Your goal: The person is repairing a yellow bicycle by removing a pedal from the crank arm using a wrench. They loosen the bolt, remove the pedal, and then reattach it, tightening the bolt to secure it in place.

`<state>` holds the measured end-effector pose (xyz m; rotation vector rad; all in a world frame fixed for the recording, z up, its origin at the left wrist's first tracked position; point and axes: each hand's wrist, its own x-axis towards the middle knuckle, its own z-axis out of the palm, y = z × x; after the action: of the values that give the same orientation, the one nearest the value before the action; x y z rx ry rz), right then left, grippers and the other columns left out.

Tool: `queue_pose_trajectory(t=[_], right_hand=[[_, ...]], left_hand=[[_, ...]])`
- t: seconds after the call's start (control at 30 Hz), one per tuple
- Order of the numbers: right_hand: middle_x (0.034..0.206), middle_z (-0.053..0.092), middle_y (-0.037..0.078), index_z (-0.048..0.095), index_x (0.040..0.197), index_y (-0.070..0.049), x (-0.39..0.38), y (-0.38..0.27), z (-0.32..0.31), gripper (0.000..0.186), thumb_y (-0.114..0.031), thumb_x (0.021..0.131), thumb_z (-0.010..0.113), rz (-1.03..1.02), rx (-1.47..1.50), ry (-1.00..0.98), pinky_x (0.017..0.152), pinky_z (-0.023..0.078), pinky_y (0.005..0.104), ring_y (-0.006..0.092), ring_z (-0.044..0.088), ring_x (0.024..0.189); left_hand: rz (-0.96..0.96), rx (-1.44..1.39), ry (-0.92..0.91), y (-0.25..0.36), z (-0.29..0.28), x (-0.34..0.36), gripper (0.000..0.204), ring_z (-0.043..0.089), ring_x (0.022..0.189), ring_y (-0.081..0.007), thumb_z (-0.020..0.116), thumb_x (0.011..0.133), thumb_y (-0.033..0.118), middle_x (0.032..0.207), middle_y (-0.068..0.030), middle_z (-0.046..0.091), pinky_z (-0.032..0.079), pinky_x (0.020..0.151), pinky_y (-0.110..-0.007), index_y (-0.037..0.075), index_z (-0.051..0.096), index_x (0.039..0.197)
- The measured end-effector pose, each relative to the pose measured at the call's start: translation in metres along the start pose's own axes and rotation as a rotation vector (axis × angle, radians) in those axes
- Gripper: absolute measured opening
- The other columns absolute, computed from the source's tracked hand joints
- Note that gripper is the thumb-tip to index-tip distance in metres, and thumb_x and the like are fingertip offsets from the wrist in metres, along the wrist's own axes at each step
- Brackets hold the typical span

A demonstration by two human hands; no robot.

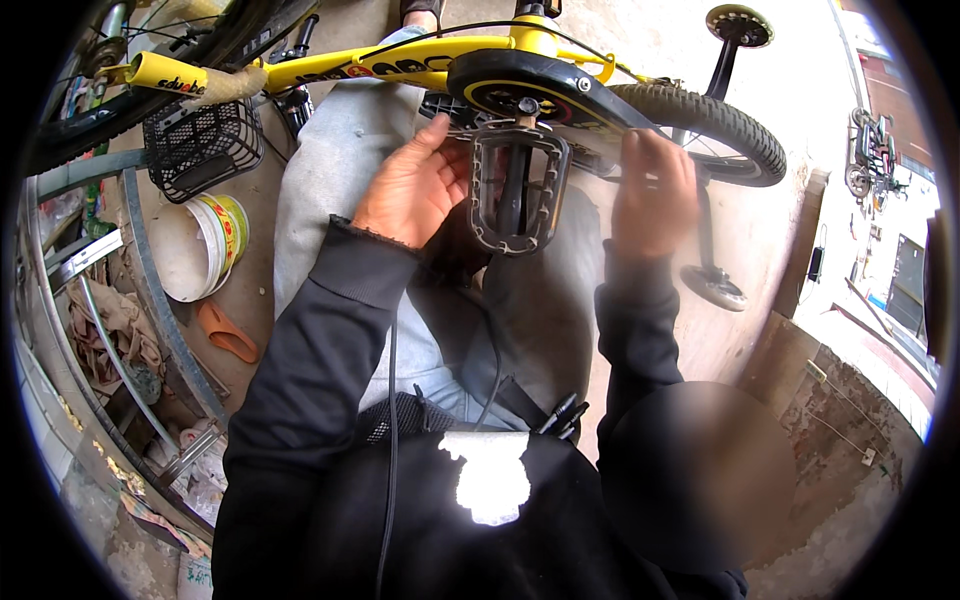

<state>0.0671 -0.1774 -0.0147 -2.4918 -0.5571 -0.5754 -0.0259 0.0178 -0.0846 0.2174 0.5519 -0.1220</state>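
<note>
A yellow children's bicycle [400,68] lies across the view ahead of me, with its black round chain guard [590,95] toward the right. A black metal pedal [478,200] with a toothed cage rim faces me at the middle, above my lap. My left hand [415,190] is at the pedal's left edge, thumb raised and fingers curled against it; the fingertips are partly hidden. My right hand [655,195], smeared by motion, is beside the rear end of the chain guard. Its fingers look bent, but what they hold, if anything, is not clear.
The rear wheel [735,140] and a training wheel [715,287] are at the right. A black basket [205,145], a white bucket [195,250], an orange slipper [227,332] and a metal frame [150,270] stand at the left. A rough low wall [840,430] is at the lower right.
</note>
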Motion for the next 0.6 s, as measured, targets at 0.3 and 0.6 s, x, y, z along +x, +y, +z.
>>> queue_pose_trajectory(t=[0.3, 0.6], right_hand=[[0.102, 0.064, 0.014, 0.064, 0.102, -0.006, 0.011, 0.007, 0.006, 0.032, -0.023, 0.076, 0.073, -0.077, -0.120, -0.015, 0.088, 0.044, 0.0394, 0.0310, 0.057, 0.098], [0.104, 0.062, 0.014, 0.062, 0.105, -0.006, 0.009, 0.010, 0.011, 0.036, -0.024, 0.075, 0.073, -0.096, -0.131, -0.008, 0.089, 0.043, 0.0402, 0.0320, 0.056, 0.099]], left_hand=[[0.284, 0.235, 0.060, 0.027, 0.012, -0.021, 0.030, 0.061, 0.085, -0.0199, 0.068, 0.084, 0.028, 0.090, -0.0082, 0.061, 0.050, 0.077, -0.033, 0.004, 0.057, 0.099], [0.550, 0.555, 0.153, 0.040, 0.039, -0.038, 0.031, 0.062, 0.080, -0.0177, 0.067, 0.085, 0.025, 0.089, -0.0064, 0.059, 0.051, 0.073, -0.029, 0.003, 0.056, 0.103]])
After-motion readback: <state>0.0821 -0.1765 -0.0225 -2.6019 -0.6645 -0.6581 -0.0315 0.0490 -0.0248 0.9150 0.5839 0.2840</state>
